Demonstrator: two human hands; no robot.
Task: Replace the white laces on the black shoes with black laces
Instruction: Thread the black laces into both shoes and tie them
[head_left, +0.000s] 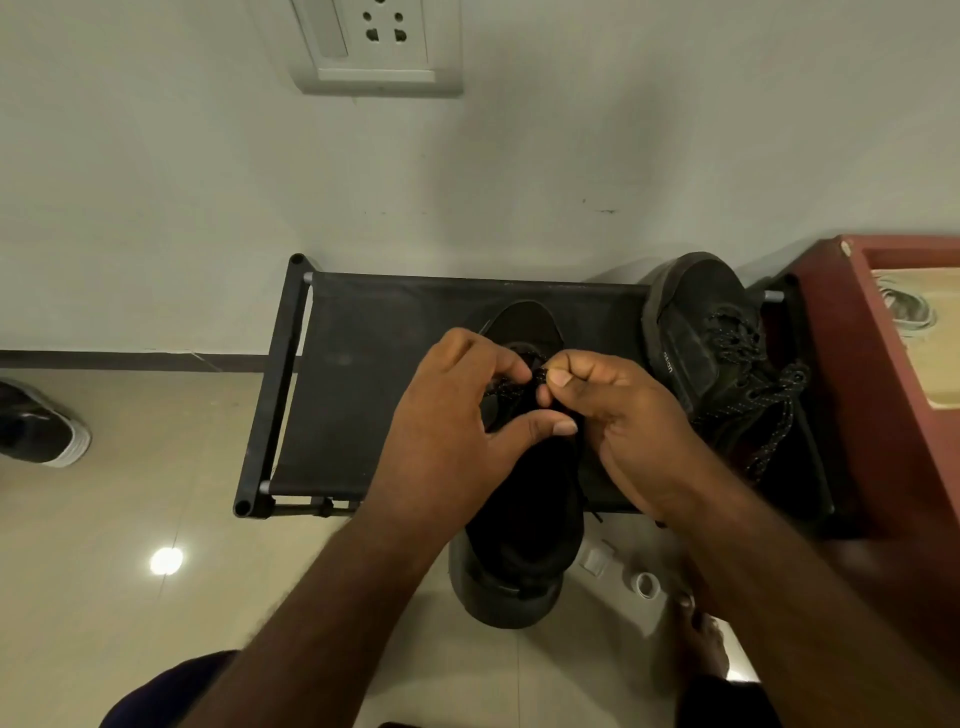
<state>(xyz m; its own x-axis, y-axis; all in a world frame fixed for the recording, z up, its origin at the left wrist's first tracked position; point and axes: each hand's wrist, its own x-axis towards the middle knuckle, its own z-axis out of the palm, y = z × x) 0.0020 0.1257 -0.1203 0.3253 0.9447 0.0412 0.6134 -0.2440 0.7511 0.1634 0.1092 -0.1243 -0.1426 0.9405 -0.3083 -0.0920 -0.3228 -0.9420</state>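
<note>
Closely, the right grip (623, 415) pinches the black lace (540, 373) between thumb and finger, and the left grip (457, 415) curls its fingers on it, over the black shoe (524, 325) on the shoe rack (363, 389). Farther right, a red box (878, 415) holds white laces (906, 307).

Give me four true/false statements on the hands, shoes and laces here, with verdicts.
1. The right hand pinches the black lace over the middle shoe. True.
2. The side shoe carries a white lace. False: its lace is black and speckled.
3. The white laces lie in the red box. True.
4. The left hand rests on the floor. False: it holds the black lace at the middle shoe, over the rack.
</note>
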